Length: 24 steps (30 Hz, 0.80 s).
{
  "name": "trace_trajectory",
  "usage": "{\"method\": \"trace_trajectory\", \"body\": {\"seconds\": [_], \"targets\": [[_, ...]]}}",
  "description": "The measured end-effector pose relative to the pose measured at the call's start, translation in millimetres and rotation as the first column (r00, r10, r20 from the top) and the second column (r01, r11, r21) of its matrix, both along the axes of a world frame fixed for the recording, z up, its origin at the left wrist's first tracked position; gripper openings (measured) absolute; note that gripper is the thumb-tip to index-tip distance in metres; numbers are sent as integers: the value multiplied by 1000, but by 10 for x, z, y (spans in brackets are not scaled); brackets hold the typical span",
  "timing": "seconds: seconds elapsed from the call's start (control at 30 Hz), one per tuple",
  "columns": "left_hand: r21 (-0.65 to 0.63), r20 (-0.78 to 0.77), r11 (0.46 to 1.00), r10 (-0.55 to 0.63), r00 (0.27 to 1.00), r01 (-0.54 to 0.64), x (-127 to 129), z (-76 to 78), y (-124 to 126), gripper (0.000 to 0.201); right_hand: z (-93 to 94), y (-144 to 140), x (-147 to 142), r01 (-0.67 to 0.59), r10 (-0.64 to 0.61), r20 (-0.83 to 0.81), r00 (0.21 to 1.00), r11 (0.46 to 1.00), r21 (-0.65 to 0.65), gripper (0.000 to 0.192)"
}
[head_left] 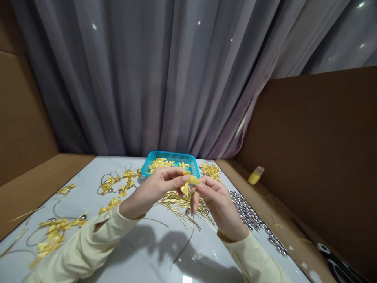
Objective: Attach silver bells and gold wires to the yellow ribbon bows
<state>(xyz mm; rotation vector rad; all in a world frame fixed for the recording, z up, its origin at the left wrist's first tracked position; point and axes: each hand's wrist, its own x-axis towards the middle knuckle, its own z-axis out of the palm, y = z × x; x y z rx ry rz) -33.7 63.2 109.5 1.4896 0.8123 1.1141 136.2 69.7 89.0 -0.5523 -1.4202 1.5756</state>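
Observation:
A yellow ribbon bow (185,190) is held up above the table between both hands. My left hand (163,184) pinches its left side between thumb and fingers. My right hand (216,202) grips the other side, fingers bent around it. A thin gold cord (188,244) hangs below my right hand, with a silver bead (187,211) close to its fingers; where they join the bow is hidden. Beneath the hands lies a pile of gold twist ties (176,200). Behind them stands a blue basket (193,161) holding several yellow bows (160,164).
Finished-looking bows with cords and beads (108,184) lie across the table's left side. Many silver beads (247,210) spread along the right edge. A small yellow-filled bottle (255,175) and black-handled scissors (332,259) rest on the cardboard at right. Cardboard walls (318,149) and a curtain (153,78) enclose the table.

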Motion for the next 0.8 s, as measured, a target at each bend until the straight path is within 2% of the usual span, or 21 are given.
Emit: {"method": "trace_trajectory", "body": {"seconds": [0.13,0.23,0.37,0.6,0.8], "targets": [[26,6,1000,-12,1000,12,-39,6,2,17,-52,129,16,-170,156,-92,984,969,-178,15],[44,-12,999,8,1000,-8,-72,38,-11,18,-104,237,47,-218,201,-94,975,946,-238,18],[75,-73,996,54,996,-48,-117,80,-27,18,-134,309,70,-216,202,-78,976,940,-266,15],[170,-107,972,183,977,-163,-153,97,-10,15,-161,359,65,-129,110,-75,991,934,-334,23],[59,-53,990,130,990,-127,-152,87,5,15,-183,484,158,-105,74,-101,992,935,-338,20]]}}
